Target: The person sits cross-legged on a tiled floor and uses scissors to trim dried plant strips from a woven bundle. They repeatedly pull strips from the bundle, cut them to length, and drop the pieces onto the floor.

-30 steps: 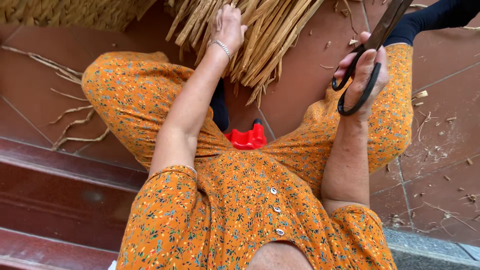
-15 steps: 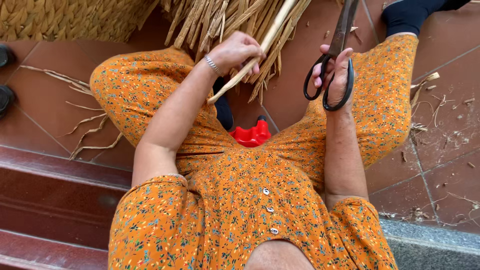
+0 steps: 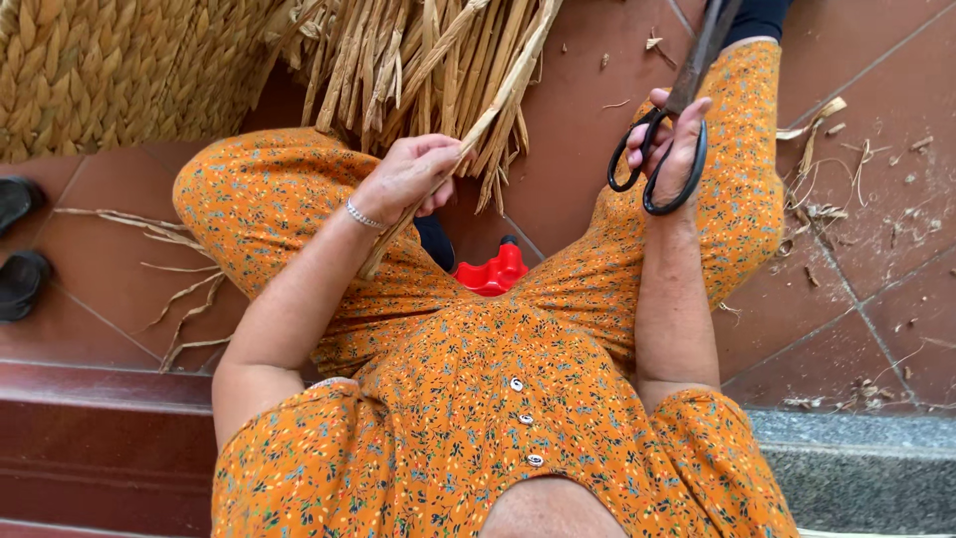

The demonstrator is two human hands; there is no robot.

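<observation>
1. Centrally, the left hand (image 3: 406, 177) is closed around a single dry straw strand (image 3: 468, 144), fingers curled over it, thumb underneath; the strand runs diagonally from the upper middle of the view down past the wrist toward the left knee.
2. The right hand (image 3: 669, 149) holds black scissors (image 3: 665, 149), fingers threaded through the loop handles and partly curled; the blades point up toward the top edge and run out of view, so I cannot tell whether they are apart or together.
3. The two hands are well apart, with bare red floor tile (image 3: 578, 149) showing between them.
4. A straw bundle (image 3: 418, 60) hangs down from the top edge, its loose ends reaching just above the left hand and touching the held strand.
5. A woven straw mat or basket wall (image 3: 110, 70) fills the top left corner.
6. A small red plastic stool (image 3: 493, 271) shows between the knees, mostly hidden by the orange flowered clothing.
7. Two dark sandals (image 3: 20, 254) lie at the left edge of the floor, well apart from the hands.
8. Straw scraps (image 3: 827, 169) litter the tiles on the right side, near the right knee; a few longer strands (image 3: 169, 289) lie on the left.
9. A dark red step edge (image 3: 110, 389) crosses the lower left; a grey stone ledge (image 3: 856, 458) sits at the lower right.
</observation>
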